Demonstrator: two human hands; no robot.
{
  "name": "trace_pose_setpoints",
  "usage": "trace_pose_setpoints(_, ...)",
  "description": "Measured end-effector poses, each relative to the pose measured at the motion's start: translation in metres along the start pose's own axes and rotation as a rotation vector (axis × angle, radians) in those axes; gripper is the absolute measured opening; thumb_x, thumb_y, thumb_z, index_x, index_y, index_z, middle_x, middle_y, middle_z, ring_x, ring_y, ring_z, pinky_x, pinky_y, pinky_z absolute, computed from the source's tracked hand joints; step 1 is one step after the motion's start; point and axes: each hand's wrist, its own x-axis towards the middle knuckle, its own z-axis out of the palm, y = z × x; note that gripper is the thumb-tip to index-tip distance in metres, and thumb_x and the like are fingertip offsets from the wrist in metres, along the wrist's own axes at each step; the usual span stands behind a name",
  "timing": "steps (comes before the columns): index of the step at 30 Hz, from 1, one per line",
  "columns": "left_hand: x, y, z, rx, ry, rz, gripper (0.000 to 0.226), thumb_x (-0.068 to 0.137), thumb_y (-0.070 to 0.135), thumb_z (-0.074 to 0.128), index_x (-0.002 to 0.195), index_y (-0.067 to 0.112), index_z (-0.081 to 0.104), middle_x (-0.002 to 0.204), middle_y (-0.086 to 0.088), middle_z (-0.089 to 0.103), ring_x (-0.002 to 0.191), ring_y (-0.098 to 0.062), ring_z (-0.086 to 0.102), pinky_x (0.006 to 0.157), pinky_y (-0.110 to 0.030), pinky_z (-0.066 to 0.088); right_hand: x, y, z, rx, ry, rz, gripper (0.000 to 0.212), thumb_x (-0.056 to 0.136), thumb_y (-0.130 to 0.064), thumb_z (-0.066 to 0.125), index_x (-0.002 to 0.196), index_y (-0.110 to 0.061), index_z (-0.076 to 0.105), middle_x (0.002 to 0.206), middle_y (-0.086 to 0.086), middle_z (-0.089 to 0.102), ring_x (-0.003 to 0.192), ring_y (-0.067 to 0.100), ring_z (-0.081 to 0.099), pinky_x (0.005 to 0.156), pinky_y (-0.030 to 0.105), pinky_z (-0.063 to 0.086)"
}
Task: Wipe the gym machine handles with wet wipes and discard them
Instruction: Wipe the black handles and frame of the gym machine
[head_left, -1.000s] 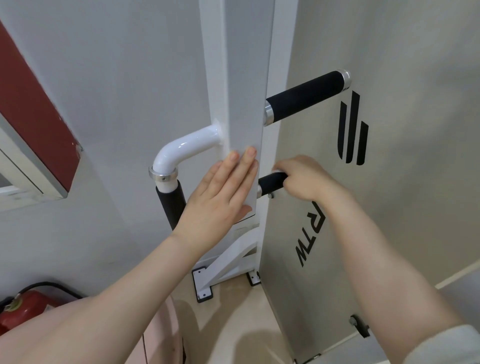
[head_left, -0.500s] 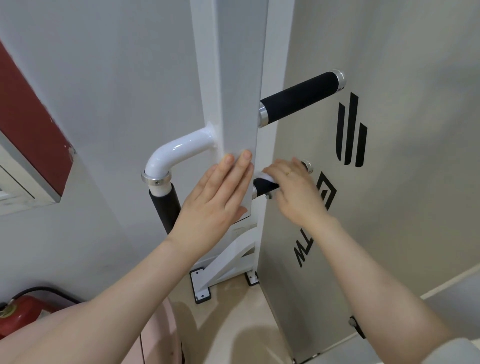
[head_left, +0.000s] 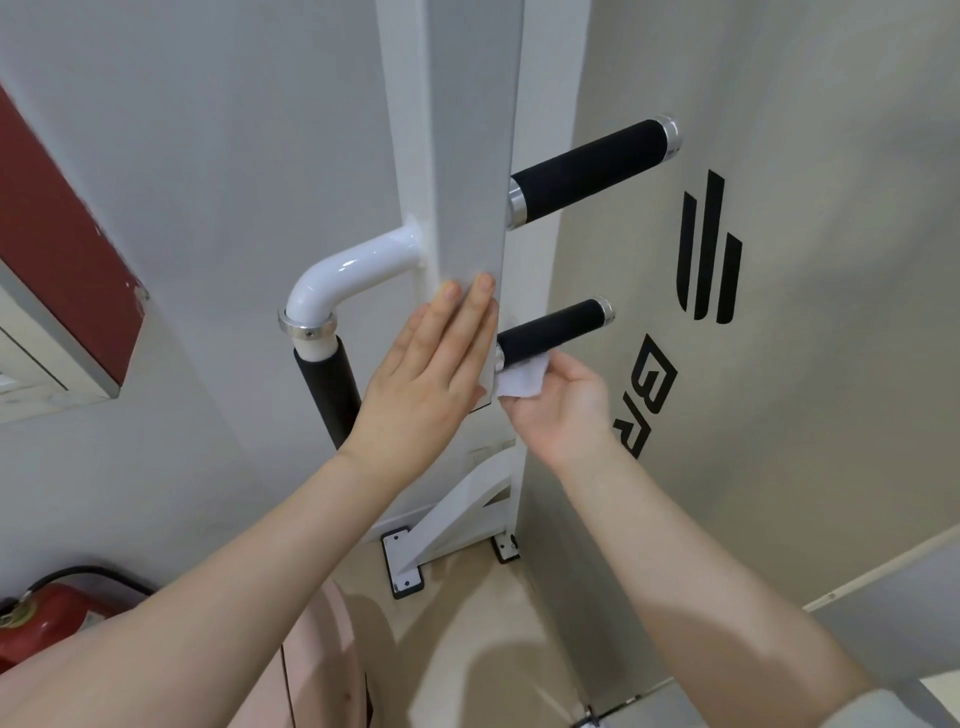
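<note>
A white machine post (head_left: 467, 156) carries two black foam handles on its right: an upper handle (head_left: 592, 169) and a shorter lower handle (head_left: 550, 332). A third black grip (head_left: 327, 395) hangs from a white elbow pipe (head_left: 343, 275) on the left. My left hand (head_left: 431, 374) lies flat against the post, fingers straight. My right hand (head_left: 561, 405) sits just below the lower handle's inner end and holds a white wet wipe (head_left: 522, 382) that touches the handle's underside near the post.
A beige panel (head_left: 779, 364) with black lettering stands right behind the handles. The post's bracket (head_left: 410, 561) is bolted to the floor. A red fire extinguisher (head_left: 47, 613) lies at the lower left, a red-and-white box (head_left: 62, 260) hangs on the left wall.
My right hand let go of its wrap around the lower handle and dropped beneath it, baring the handle and showing the wipe. My left hand stayed flat on the post.
</note>
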Motion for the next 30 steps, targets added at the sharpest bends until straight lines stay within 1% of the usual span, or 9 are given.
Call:
trace_pose_setpoints(5, 0.000, -0.002, 0.001, 0.002, -0.004, 0.013, 0.077, 0.086, 0.027, 0.057, 0.144, 0.002, 0.012, 0.149, -0.013, 0.015, 0.142, -0.025, -0.017, 0.115, -0.037, 0.006, -0.008, 0.010, -0.005, -0.068, 0.053, 0.089, 0.032, 0.099, -0.017, 0.036, 0.123, -0.008, 0.055, 0.121, 0.010, 0.063, 0.105, 0.021, 0.060, 0.099, 0.033, 0.043)
trace_pose_setpoints(8, 0.000, -0.002, 0.001, 0.002, 0.004, 0.017, 0.079, 0.088, 0.026, 0.053, 0.146, 0.002, 0.005, 0.155, -0.013, -0.002, 0.143, -0.025, -0.016, 0.116, -0.037, 0.005, -0.014, -0.001, 0.004, -0.193, 0.042, 0.071, 0.027, 0.098, -0.007, 0.034, 0.111, -0.005, 0.057, 0.115, 0.014, 0.062, 0.107, 0.023, 0.059, 0.106, 0.036, 0.038)
trace_pose_setpoints(12, -0.001, -0.002, 0.001, -0.007, 0.005, 0.020, 0.075, 0.089, 0.027, 0.048, 0.146, 0.002, 0.007, 0.155, -0.011, -0.014, 0.143, -0.026, -0.015, 0.116, -0.038, 0.004, -0.016, -0.013, 0.005, -0.065, 0.097, -0.034, 0.035, 0.096, 0.002, 0.034, 0.128, -0.001, 0.048, 0.123, 0.018, 0.057, 0.110, 0.024, 0.058, 0.106, 0.035, 0.040)
trace_pose_setpoints(15, -0.001, 0.002, 0.001, -0.015, 0.028, 0.024, 0.069, 0.088, 0.025, 0.048, 0.143, 0.002, 0.013, 0.156, -0.012, -0.005, 0.143, -0.025, -0.014, 0.116, -0.037, 0.007, -0.027, 0.010, -0.003, -0.329, 0.082, -0.124, 0.043, 0.092, 0.011, 0.034, 0.121, -0.009, 0.058, 0.115, 0.011, 0.066, 0.108, 0.021, 0.062, 0.099, 0.032, 0.045)
trace_pose_setpoints(19, -0.001, 0.002, -0.001, -0.028, 0.038, 0.027, 0.070, 0.085, 0.025, 0.051, 0.142, 0.003, 0.017, 0.149, -0.010, 0.016, 0.143, -0.023, -0.014, 0.115, -0.036, 0.010, -0.024, 0.013, -0.015, -0.780, 0.347, -0.521, 0.041, 0.091, 0.004, 0.033, 0.109, -0.014, 0.065, 0.083, -0.001, 0.064, 0.076, 0.009, 0.056, 0.072, 0.019, 0.042)
trace_pose_setpoints(22, -0.001, 0.002, 0.000, -0.050, 0.037, 0.018, 0.072, 0.084, 0.025, 0.053, 0.143, 0.003, 0.015, 0.151, -0.009, 0.009, 0.143, -0.022, -0.014, 0.115, -0.036, 0.011, -0.018, 0.016, -0.027, -1.107, 0.355, -0.726, 0.049, 0.094, 0.002, 0.032, 0.129, -0.024, 0.055, 0.114, 0.001, 0.064, 0.096, 0.010, 0.053, 0.094, 0.027, 0.045)
trace_pose_setpoints(24, -0.002, 0.000, 0.001, -0.054, 0.038, 0.012, 0.074, 0.084, 0.024, 0.053, 0.143, 0.003, 0.015, 0.152, -0.009, 0.003, 0.143, -0.022, -0.014, 0.115, -0.036, 0.011, -0.016, 0.011, -0.028, -1.201, 0.330, -0.852, 0.054, 0.093, 0.006, 0.031, 0.135, -0.022, 0.048, 0.134, 0.004, 0.054, 0.110, 0.008, 0.050, 0.107, 0.027, 0.035)
trace_pose_setpoints(27, -0.001, 0.002, 0.000, -0.062, 0.023, 0.015, 0.073, 0.085, 0.025, 0.052, 0.143, 0.003, 0.014, 0.155, -0.011, -0.007, 0.143, -0.023, -0.014, 0.115, -0.037, 0.012, -0.014, 0.006, -0.018, -1.493, 0.103, -1.139, 0.051, 0.083, 0.014, 0.032, 0.124, -0.003, 0.057, 0.131, 0.008, 0.055, 0.125, 0.012, 0.044, 0.107, 0.011, 0.025)
trace_pose_setpoints(30, -0.001, 0.002, -0.002, -0.046, 0.015, 0.022, 0.072, 0.086, 0.025, 0.051, 0.143, 0.002, 0.013, 0.155, -0.012, -0.003, 0.143, -0.024, -0.015, 0.115, -0.038, 0.010, 0.002, 0.001, -0.019, -1.881, -0.285, -1.248, 0.039, 0.077, 0.013, 0.040, 0.108, 0.005, 0.063, 0.118, 0.017, 0.063, 0.119, 0.027, 0.047, 0.108, 0.027, 0.030)
